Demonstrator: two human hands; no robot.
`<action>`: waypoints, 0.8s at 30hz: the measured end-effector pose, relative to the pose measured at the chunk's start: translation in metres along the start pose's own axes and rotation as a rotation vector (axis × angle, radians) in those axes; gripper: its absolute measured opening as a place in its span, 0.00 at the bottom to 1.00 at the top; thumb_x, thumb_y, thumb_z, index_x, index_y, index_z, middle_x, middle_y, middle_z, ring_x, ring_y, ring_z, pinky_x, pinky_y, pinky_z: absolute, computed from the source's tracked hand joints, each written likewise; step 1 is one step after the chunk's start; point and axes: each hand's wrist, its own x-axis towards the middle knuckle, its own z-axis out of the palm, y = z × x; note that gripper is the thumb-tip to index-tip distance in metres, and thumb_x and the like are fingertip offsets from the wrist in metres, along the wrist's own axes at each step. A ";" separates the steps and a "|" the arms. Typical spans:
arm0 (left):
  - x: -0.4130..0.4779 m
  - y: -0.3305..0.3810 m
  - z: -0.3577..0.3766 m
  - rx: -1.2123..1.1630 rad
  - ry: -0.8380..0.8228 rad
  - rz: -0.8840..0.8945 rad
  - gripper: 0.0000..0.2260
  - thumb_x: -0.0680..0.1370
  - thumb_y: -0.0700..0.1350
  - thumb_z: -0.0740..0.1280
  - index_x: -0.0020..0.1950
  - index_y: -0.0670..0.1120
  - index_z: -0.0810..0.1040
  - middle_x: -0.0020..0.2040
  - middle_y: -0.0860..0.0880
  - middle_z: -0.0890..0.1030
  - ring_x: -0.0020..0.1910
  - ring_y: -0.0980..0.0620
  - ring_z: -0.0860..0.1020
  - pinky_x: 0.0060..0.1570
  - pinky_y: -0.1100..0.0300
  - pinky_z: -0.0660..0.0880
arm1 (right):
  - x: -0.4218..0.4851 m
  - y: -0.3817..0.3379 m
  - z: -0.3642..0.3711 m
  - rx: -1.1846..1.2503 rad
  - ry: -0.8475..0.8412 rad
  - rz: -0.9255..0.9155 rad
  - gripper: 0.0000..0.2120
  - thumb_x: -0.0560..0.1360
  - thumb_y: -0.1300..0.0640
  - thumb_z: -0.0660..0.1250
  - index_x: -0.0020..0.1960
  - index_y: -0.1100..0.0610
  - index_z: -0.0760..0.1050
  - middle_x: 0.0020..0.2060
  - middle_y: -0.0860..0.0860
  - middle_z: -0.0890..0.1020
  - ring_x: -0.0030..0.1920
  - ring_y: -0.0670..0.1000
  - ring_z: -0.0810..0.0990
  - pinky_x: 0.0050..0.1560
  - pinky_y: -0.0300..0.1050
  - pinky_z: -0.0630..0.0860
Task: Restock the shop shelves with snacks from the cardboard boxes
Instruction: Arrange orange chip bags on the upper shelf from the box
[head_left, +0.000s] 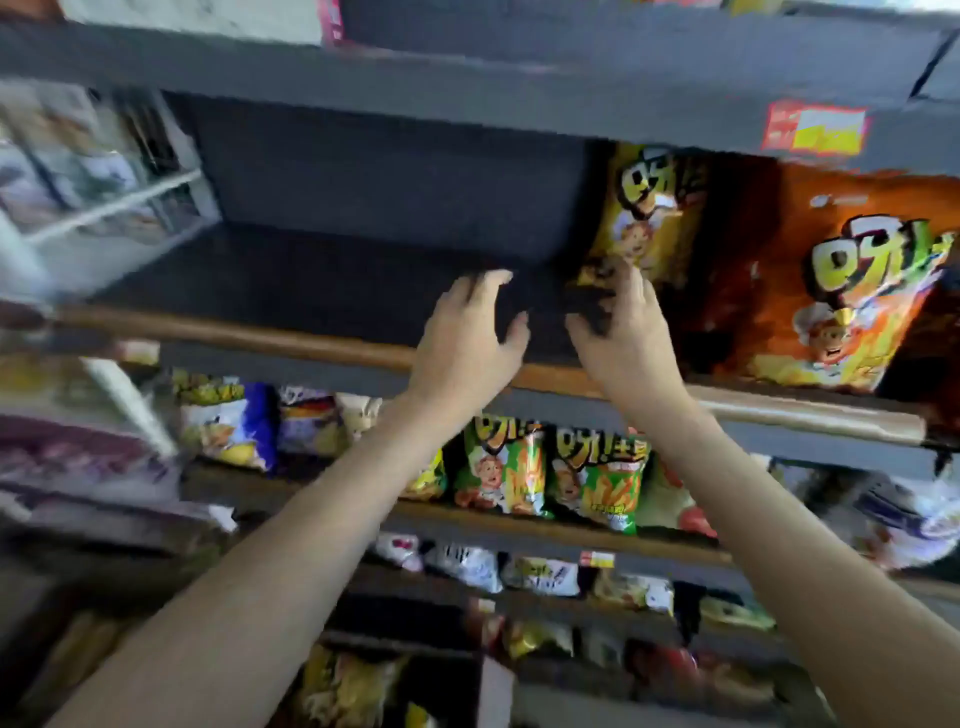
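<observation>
On the upper shelf (311, 280), right of centre, a yellow snack bag (649, 208) stands upright against the dark back panel, with a larger orange snack bag (831, 291) just beside it to the right and nearer the edge. Both are puffed film pillow packs with glossy printed faces. They are judged to be very light, soft-walled and somewhat slippery, and their contents would likely crush under a hard squeeze. The safest hold is probably a gentle grip across the flat faces, or a pinch on the crimped seam at top or bottom. The right hand (628, 338) reaches toward the lower left corner of the yellow bag with its fingers spread and holds nothing. Blur hides whether its fingertips touch the film. The left hand (467, 338) hovers over the bare shelf just left of it, with its fingers loosely curved and apart, and it too holds nothing. The shelf board is matt, dark and rigid, and a rounded wooden rail (234, 330) runs along its front. A red and yellow price label (815, 127) is stuck to the grey edge of the board above. Green snack bags (597, 478) of the same soft kind fill the tier below. No cardboard box is in view.
</observation>
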 end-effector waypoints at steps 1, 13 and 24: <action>-0.026 -0.009 -0.011 -0.046 0.057 -0.030 0.18 0.77 0.47 0.64 0.67 0.44 0.72 0.61 0.43 0.76 0.61 0.43 0.74 0.55 0.57 0.67 | -0.024 -0.014 0.012 0.062 -0.023 -0.024 0.27 0.76 0.61 0.67 0.72 0.63 0.62 0.63 0.58 0.72 0.63 0.57 0.72 0.57 0.40 0.67; -0.347 -0.235 -0.031 -0.009 -0.088 -1.182 0.18 0.79 0.48 0.64 0.69 0.48 0.68 0.64 0.47 0.74 0.59 0.49 0.76 0.55 0.56 0.74 | -0.243 -0.014 0.273 0.150 -1.014 0.116 0.24 0.79 0.55 0.64 0.73 0.54 0.63 0.67 0.51 0.68 0.67 0.51 0.70 0.58 0.38 0.70; -0.557 -0.367 0.108 -0.189 -0.037 -1.687 0.29 0.75 0.49 0.64 0.75 0.49 0.61 0.64 0.41 0.75 0.59 0.39 0.77 0.56 0.51 0.74 | -0.406 0.152 0.475 -0.139 -1.316 0.265 0.35 0.76 0.54 0.69 0.77 0.57 0.54 0.73 0.57 0.64 0.73 0.58 0.62 0.69 0.54 0.64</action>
